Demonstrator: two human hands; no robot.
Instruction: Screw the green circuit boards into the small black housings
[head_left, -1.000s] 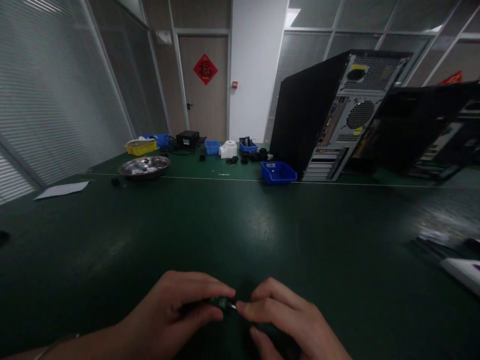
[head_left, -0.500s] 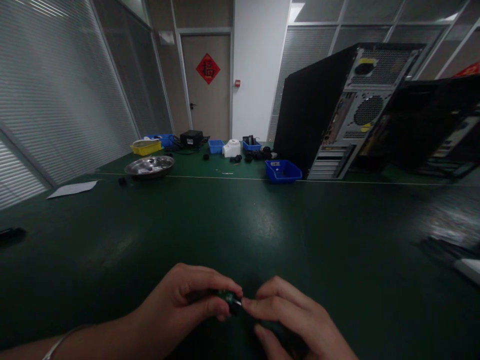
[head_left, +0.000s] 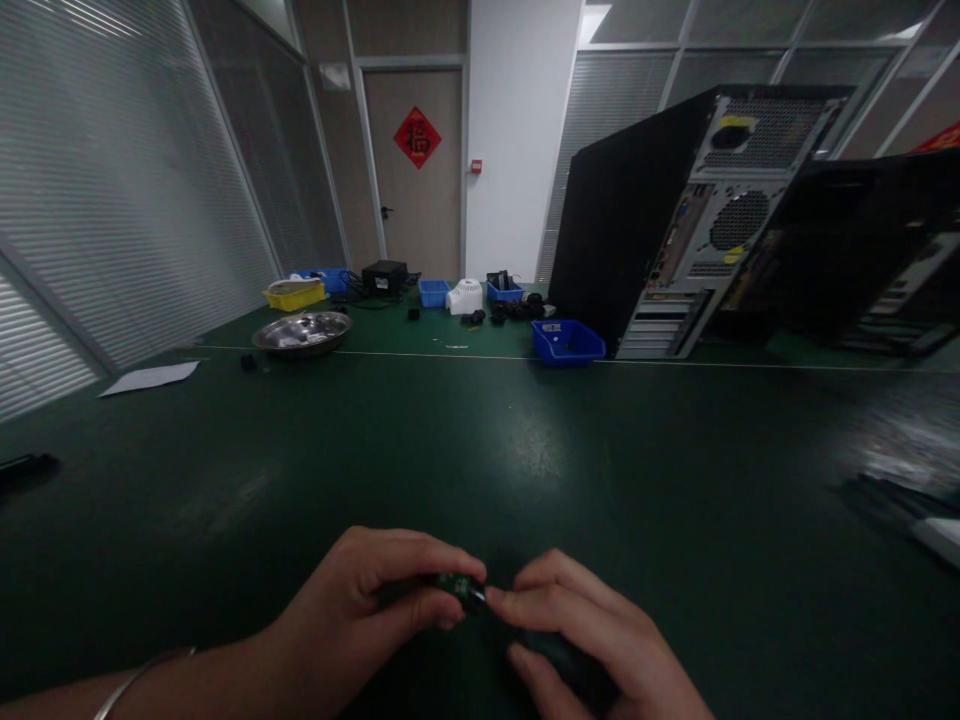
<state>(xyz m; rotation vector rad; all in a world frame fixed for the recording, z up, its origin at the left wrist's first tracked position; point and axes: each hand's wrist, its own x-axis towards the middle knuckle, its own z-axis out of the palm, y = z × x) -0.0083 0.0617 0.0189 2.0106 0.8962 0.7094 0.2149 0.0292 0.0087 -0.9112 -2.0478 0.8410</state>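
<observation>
Low over the near edge of the dark green table [head_left: 480, 440], my left hand [head_left: 367, 605] grips a small dark green part [head_left: 454, 583] between thumb and fingers. My right hand [head_left: 592, 640] meets it from the right, its thumb and forefinger pinched on the part's small metal tip. What the part is stays too dark and small to tell. A thin bracelet circles my left wrist.
A computer tower [head_left: 660, 220] stands open-backed at the far right, a blue bin [head_left: 568, 342] before it. Farther back lie a metal bowl [head_left: 302, 332], a yellow tray [head_left: 295, 295], blue bins and small black parts. A white sheet [head_left: 150, 377] lies left; flat items [head_left: 907, 505] right.
The view has shifted slightly, so the table's objects sit a little to the right. Both hands stay joined on the small part, raised a touch.
</observation>
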